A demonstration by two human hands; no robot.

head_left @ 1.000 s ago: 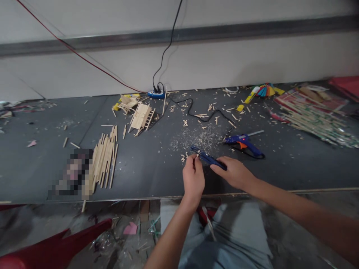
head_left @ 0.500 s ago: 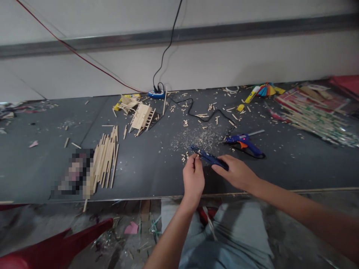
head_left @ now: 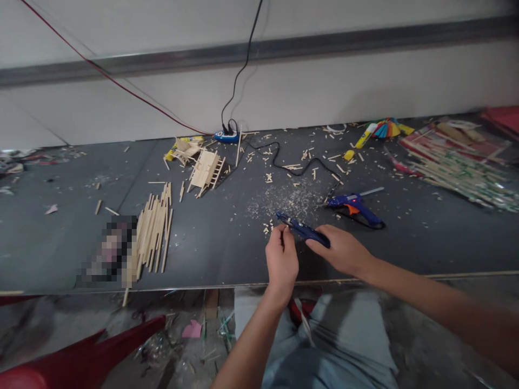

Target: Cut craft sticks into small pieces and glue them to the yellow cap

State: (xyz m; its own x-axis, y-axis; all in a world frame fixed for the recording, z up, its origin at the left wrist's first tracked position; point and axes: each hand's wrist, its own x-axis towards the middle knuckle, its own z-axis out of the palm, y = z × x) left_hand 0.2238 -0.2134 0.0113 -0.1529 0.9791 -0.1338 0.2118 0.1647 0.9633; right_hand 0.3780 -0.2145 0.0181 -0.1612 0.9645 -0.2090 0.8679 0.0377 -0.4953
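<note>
My right hand [head_left: 344, 249] is closed around the handles of blue pliers-like cutters [head_left: 302, 228], whose head points left and away from me. At the cutters' head, my left hand [head_left: 281, 259] is closed in a pinch. A pale tip of a small wooden stick [head_left: 287, 228] shows at its fingertips, mostly hidden by the fingers. Tiny cut wooden bits [head_left: 267, 227] lie just left of the cutters' head. Beyond the cutters, a blue glue gun [head_left: 354, 206] with an orange trigger lies on its side, its red light lit and a clear glue stick in its back.
Wooden sticks [head_left: 154, 232] lie in a bundle to the left, beside a blurred-out dark object [head_left: 107, 251]. A small wooden chair-like model [head_left: 205, 168] stands further back. A black cord runs to a blue power socket [head_left: 227, 136]. Wrapped sticks [head_left: 462, 173] are heaped at right.
Both hands stay almost in place with the same hold. The left hand has shifted very slightly right; the whole view has drifted a little.
</note>
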